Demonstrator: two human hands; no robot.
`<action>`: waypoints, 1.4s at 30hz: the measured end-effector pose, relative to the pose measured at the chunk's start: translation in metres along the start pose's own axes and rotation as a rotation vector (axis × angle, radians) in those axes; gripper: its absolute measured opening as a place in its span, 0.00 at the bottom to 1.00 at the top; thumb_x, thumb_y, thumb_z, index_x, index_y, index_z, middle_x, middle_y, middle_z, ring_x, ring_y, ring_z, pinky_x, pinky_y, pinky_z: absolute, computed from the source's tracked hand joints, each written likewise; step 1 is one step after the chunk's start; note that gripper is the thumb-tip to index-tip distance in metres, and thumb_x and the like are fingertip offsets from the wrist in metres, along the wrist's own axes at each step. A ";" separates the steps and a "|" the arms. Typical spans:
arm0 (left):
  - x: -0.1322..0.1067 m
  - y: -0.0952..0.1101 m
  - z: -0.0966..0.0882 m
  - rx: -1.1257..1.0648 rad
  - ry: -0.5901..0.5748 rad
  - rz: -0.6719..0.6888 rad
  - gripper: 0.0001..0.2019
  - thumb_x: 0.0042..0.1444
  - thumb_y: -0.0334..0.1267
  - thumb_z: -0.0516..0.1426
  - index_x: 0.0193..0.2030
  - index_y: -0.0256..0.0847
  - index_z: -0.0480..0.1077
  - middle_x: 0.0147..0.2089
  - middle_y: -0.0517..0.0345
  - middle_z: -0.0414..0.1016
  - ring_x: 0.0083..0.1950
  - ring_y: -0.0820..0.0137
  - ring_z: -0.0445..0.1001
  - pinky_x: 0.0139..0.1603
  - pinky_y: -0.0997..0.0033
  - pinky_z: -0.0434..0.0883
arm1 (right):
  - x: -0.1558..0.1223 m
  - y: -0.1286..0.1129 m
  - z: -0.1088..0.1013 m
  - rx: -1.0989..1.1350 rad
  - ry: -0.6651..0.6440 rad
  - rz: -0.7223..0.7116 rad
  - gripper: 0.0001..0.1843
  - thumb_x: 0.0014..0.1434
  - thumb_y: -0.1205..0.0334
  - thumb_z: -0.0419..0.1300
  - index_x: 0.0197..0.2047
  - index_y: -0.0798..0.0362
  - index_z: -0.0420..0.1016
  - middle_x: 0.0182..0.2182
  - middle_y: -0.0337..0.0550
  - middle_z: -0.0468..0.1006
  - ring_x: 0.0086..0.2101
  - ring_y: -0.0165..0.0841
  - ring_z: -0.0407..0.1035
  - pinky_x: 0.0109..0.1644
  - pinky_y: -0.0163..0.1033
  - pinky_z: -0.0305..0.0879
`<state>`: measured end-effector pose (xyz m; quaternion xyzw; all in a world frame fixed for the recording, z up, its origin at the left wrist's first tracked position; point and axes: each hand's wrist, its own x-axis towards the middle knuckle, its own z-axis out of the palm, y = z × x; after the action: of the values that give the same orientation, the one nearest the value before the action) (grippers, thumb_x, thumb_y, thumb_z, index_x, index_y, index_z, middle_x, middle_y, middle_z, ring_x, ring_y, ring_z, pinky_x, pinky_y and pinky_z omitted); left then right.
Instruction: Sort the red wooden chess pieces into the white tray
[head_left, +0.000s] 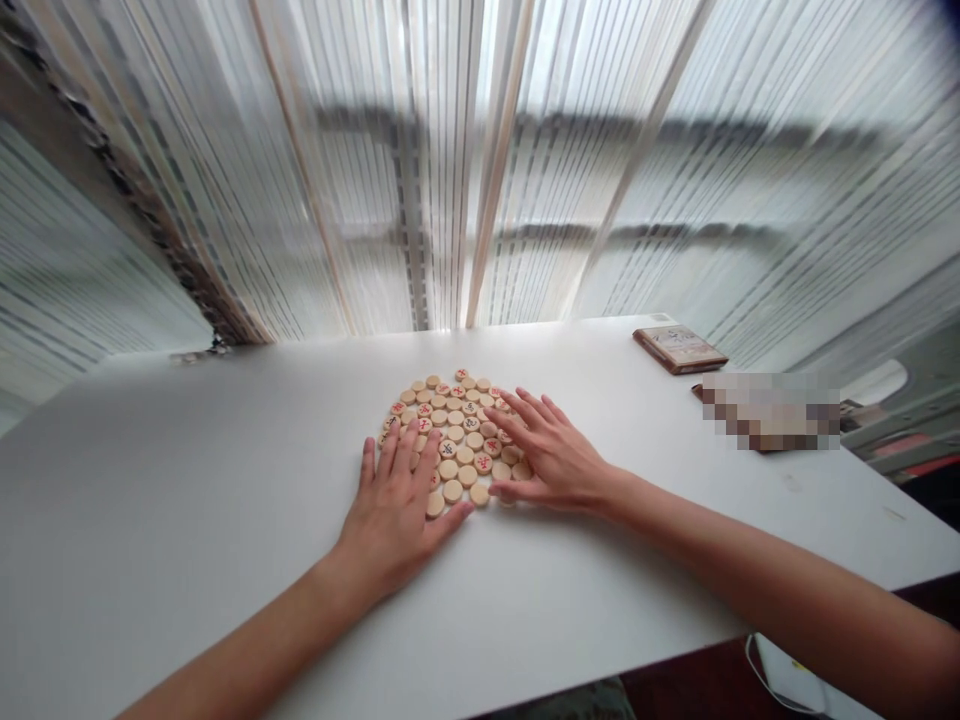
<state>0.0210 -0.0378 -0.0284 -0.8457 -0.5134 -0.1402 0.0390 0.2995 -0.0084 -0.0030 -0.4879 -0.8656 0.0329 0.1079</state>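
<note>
Near the middle of a smooth white table, round, pale wooden pieces are lying in a tight cluster, some showing red or black characters. On the near left edge, the bare left hand is reaching over them with fingers spread; on the right edge, the bare right hand is holding its fingers parted too. Toward the far right, a flat brown-and-cream rectangular box is lying before a sheer striped curtain.

Left hand: palm down, fingers spread forward, thumb angled toward the right hand. Right hand: palm down, digits fanned, thumb toward its counterpart. Left forearm and right forearm: bare, diverging behind the hands.
</note>
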 end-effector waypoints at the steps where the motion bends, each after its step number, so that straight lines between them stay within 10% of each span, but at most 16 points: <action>1: 0.001 0.000 -0.001 0.006 -0.002 0.000 0.46 0.69 0.67 0.53 0.82 0.34 0.56 0.83 0.33 0.54 0.84 0.38 0.48 0.81 0.26 0.48 | -0.003 0.000 0.000 0.002 -0.012 -0.019 0.62 0.58 0.19 0.61 0.82 0.50 0.55 0.81 0.59 0.48 0.78 0.65 0.43 0.78 0.75 0.45; 42: 0.072 -0.020 -0.005 -0.009 -0.143 -0.086 0.51 0.62 0.71 0.56 0.83 0.39 0.55 0.85 0.33 0.50 0.84 0.35 0.47 0.79 0.24 0.45 | 0.057 0.026 0.006 0.041 -0.023 -0.016 0.63 0.56 0.18 0.62 0.82 0.47 0.56 0.80 0.61 0.52 0.78 0.67 0.43 0.79 0.71 0.46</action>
<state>0.0337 0.0322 -0.0052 -0.8308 -0.5502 -0.0833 -0.0078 0.2912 0.0535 -0.0040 -0.4784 -0.8697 0.0555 0.1083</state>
